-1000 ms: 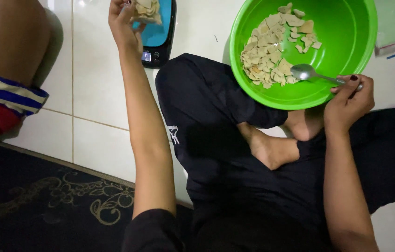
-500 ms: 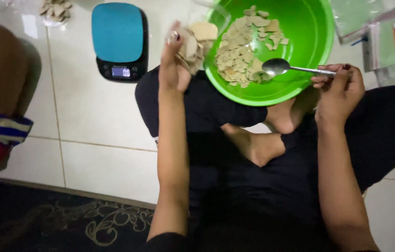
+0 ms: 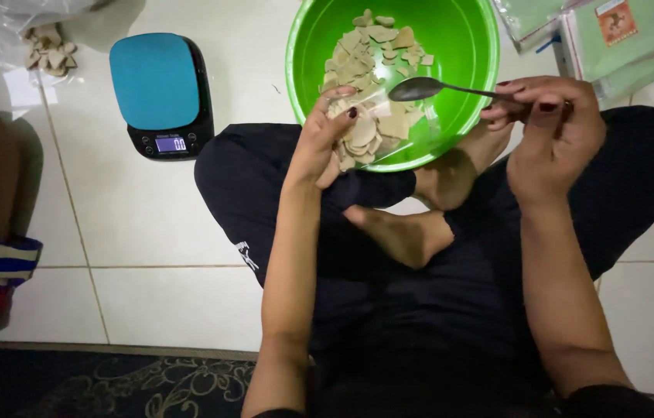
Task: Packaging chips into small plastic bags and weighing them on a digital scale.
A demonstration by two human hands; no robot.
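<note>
Chips (image 3: 365,135), pale, thin and likely brittle, bagged clear and pinched lightly by left hand (image 3: 319,143) at frame's upper centre over green bowl (image 3: 470,46); spoon (image 3: 420,89) gripped in right hand (image 3: 551,128) fingertips.

Glossy green plastic bowl (image 3: 466,46), shiny metal spoon (image 3: 420,88), smooth glazed floor tiles (image 3: 149,201), matt black cloth trousers (image 3: 420,302)
</note>
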